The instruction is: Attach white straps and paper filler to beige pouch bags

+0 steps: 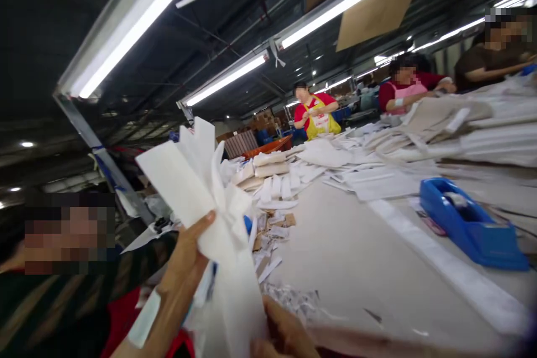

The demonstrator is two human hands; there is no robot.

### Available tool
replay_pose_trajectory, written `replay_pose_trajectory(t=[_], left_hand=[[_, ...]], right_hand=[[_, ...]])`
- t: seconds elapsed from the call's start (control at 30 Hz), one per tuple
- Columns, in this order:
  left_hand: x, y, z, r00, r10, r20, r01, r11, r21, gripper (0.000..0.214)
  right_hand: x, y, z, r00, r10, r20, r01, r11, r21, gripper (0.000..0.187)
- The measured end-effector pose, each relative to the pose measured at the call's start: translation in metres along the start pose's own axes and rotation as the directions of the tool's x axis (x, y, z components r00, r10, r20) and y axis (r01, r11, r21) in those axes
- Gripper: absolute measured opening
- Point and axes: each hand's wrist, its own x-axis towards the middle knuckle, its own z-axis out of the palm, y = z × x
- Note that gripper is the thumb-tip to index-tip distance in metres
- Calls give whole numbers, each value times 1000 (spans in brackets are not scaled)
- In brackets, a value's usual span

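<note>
My left hand (188, 254) is closed around a bundle of white, flat, bendable strips (222, 224), its thumb lying across their front. The upper ends fan out above the hand, and the lower part hangs down toward the table edge. At the bottom of the view, my right hand (285, 330) is closed at the lower end of the same strips, partly cut off by the frame and slightly blurred. Whether the strips are cloth, foam or paper I cannot tell. A pale band (145, 319) wraps my left forearm.
On the table (327, 251) are a blue tape dispenser (470, 224), a long white strip (444, 263), scraps (272, 229) and heaped white pieces (327, 151). A person in a striped sleeve (138, 263) is close on my left. Several other people (319, 112) work across the table.
</note>
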Motion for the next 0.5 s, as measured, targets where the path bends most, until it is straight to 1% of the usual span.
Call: replay_pose_trajectory(t=[0.1, 0.17, 0.23, 0.3, 0.33, 0.4, 0.47, 0.5], left_hand=[[35, -36, 72, 985, -23, 170, 44, 992, -120, 51], [63, -64, 115, 965, -5, 263, 59, 979, -197, 54], [96, -92, 153, 948, 35, 316, 30, 980, -198, 59], [135, -122, 185, 939, 62, 338, -16, 990, -138, 65], [155, -138, 199, 935, 66, 348, -32, 994, -101, 69], [196, -169, 223, 931, 58, 360, -54, 998, -22, 79], [231, -198, 242, 928, 45, 371, -89, 991, 102, 89], [245, -212, 250, 927, 36, 374, -110, 978, 180, 92]], right_hand=[[6, -18, -62, 990, -22, -140, 13, 998, -60, 30], [10, -27, -105, 978, 5, -207, -24, 996, -88, 30], [16, -30, -150, 964, 45, -263, -75, 991, -108, 32], [24, -30, -196, 936, 64, -345, -123, 981, -151, 32], [29, -28, -218, 912, 63, -404, -146, 973, -180, 31], [45, -27, -259, 839, 48, -543, -205, 951, -233, 31], [72, -27, -293, 762, 13, -647, -246, 931, -271, 33], [90, -28, -307, 736, -20, -676, -256, 917, -305, 34]])
